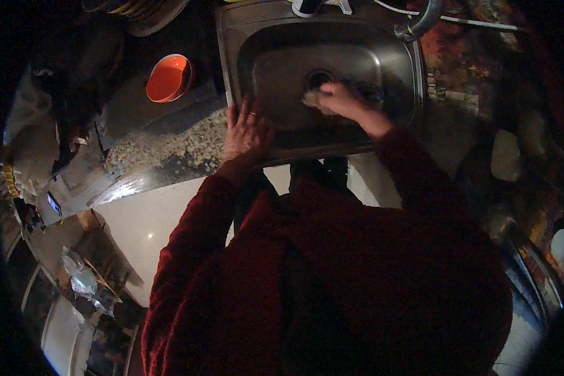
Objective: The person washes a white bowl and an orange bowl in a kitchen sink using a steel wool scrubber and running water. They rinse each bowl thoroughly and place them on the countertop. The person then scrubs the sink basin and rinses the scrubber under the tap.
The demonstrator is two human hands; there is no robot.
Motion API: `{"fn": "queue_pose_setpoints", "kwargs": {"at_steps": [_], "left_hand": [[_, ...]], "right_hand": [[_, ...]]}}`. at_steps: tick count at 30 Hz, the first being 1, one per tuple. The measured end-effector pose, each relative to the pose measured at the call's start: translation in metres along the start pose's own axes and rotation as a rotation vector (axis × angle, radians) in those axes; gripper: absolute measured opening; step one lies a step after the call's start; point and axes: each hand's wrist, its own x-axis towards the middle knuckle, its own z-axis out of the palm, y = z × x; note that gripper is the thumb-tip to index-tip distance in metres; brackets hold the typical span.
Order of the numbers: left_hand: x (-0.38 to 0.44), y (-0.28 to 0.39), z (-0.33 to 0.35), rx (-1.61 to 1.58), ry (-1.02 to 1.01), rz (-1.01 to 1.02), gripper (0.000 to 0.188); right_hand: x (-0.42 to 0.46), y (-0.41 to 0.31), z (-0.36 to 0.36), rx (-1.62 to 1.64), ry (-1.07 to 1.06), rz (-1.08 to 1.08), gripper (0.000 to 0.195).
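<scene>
A stainless steel sink (282,70) lies in front of me, its basin dim and brownish. My left hand (246,134) rests flat on the sink's near left rim, fingers slightly apart, holding nothing. Down in the basin, my right hand (338,99) is blurred beside the dark round drain (320,77). Its fingers close on a small pale pad (312,98), too blurred to name more exactly. A curved faucet spout (420,26) hangs over the basin's far right corner.
An orange bowl (169,79) with a pale rim stands on the left counter. Stacked plates (145,16) are at the far left. A phone (54,203) lies near the counter's left end. A white hose (479,23) runs behind the sink.
</scene>
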Motion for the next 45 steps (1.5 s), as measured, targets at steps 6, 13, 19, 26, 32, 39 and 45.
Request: {"fn": "queue_pose_setpoints", "kwargs": {"at_steps": [6, 13, 19, 26, 32, 39, 45], "left_hand": [[0.007, 0.002, -0.008, -0.006, -0.098, -0.012, 0.045], [0.000, -0.001, 0.001, -0.062, 0.003, -0.010, 0.040], [0.011, 0.005, -0.007, -0.088, -0.011, -0.013, 0.036], [0.008, 0.002, -0.003, -0.088, 0.011, -0.001, 0.033], [0.012, 0.007, -0.014, -0.100, -0.019, -0.037, 0.030], [0.005, 0.000, -0.004, -0.051, 0.013, -0.016, 0.030], [0.004, 0.003, -0.001, -0.041, 0.034, -0.042, 0.030]], "right_hand": [[0.146, -0.024, 0.002, -0.374, 0.231, -0.108, 0.045], [0.146, -0.001, 0.130, -0.053, 0.253, -0.201, 0.053], [0.083, 0.096, 0.132, -0.452, -0.007, -0.447, 0.043], [0.077, 0.126, 0.019, -1.274, -0.082, -0.295, 0.025], [0.090, 0.075, -0.083, -0.539, 0.345, -0.434, 0.036], [0.051, 0.163, -0.118, -1.420, 0.571, -0.310, 0.028], [-0.004, 0.171, -0.031, -1.105, 0.448, -0.208, 0.019]]}}
